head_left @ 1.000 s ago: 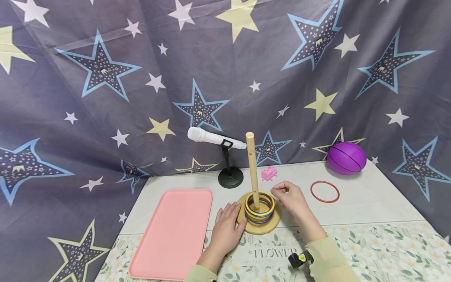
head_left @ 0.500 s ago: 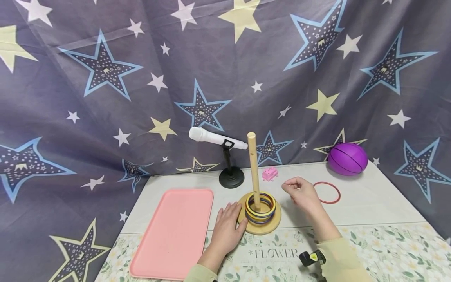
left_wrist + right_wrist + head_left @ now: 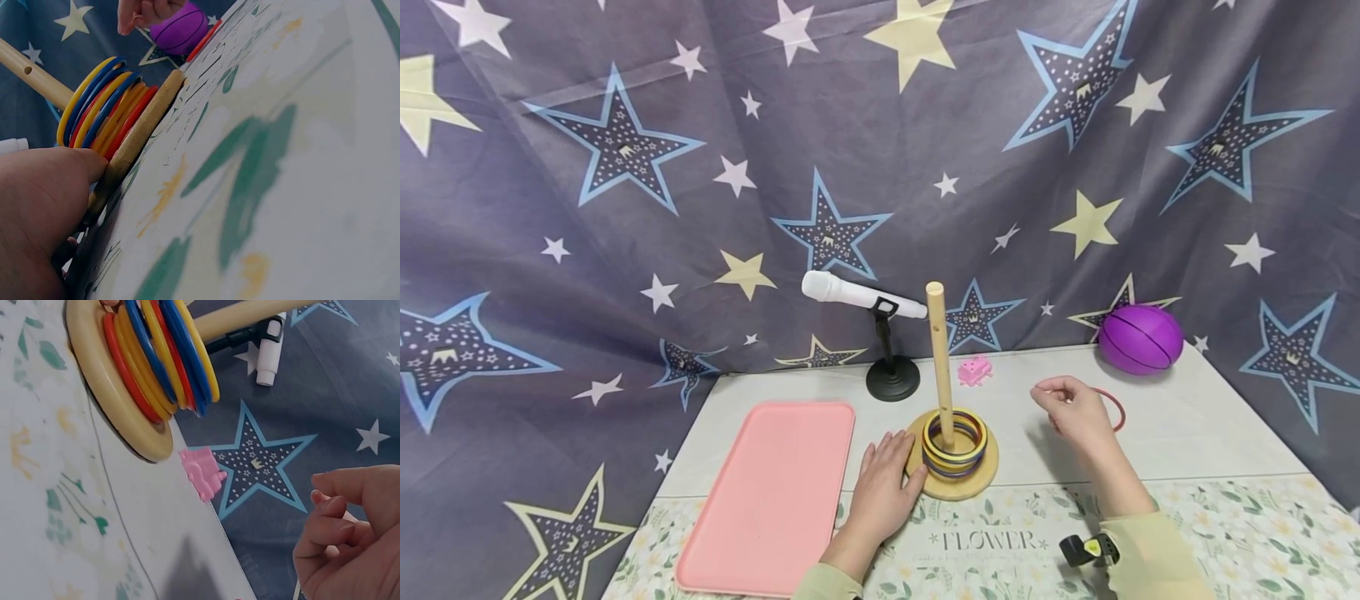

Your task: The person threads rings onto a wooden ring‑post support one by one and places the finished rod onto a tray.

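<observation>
A wooden ring-toss stand has an upright peg (image 3: 939,358) on a round base (image 3: 973,486). Several yellow, blue and red rings (image 3: 953,457) are stacked around the peg. My left hand (image 3: 883,487) rests on the base's left edge, fingers extended; in the left wrist view its thumb (image 3: 81,164) lies by the lowest rings. Right of the stand my right hand (image 3: 1081,412) is raised over the table, fingers loosely bent, holding nothing. It partly hides a red ring (image 3: 1123,414) lying flat behind it. In the right wrist view that hand (image 3: 356,531) shows a gap between thumb and fingers.
A pink tray (image 3: 767,492) lies left of my left hand. Behind the stand are a white microphone (image 3: 865,295) on a black stand (image 3: 891,379) and a small pink toy (image 3: 974,370). A purple ball (image 3: 1140,339) sits at the back right, against the starry curtain.
My right hand has moved right, from beside the stacked rings to in front of the loose red ring, covering part of it. My left hand has stayed on the base.
</observation>
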### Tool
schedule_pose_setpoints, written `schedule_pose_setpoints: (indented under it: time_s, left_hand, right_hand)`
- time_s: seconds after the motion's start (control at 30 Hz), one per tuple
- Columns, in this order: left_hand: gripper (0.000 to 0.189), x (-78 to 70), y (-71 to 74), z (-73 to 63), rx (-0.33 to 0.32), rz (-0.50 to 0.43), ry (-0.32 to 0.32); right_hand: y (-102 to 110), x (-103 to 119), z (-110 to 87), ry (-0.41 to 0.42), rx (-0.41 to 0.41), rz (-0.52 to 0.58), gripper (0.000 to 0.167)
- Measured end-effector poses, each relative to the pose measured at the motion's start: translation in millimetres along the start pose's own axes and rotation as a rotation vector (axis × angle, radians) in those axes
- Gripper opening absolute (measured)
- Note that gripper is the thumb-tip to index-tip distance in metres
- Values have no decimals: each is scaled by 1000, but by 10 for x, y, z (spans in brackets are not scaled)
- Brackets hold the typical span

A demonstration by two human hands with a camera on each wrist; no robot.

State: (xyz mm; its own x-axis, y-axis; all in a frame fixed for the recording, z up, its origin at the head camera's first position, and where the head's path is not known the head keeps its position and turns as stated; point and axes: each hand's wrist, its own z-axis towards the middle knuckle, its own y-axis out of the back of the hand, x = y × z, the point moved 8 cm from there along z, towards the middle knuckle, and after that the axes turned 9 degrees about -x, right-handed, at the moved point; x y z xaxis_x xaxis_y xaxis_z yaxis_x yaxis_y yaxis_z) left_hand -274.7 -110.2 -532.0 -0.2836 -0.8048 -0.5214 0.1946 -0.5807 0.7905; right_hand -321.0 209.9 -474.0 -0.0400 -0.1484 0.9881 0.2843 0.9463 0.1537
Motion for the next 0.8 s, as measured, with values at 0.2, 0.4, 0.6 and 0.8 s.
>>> schedule_pose_setpoints:
  time_s: [0.2,0.4,0.6,0.8]
  left_hand:
    - [60,-4,-1,-11,3,0,1]
    - [60,2,0,-7,0,-3,7]
    - [60,-8,5,1,-1,-5,8]
    - [60,-16,8,1,-2,1,7]
  right_hand:
    - [146,-60,66,-21,-48,11,34]
    - [307,-135,113,-43,-93,13,40]
    - [470,-233,149,-82,-150,27,43]
    - [578,-311,166,-109,-186,42,41]
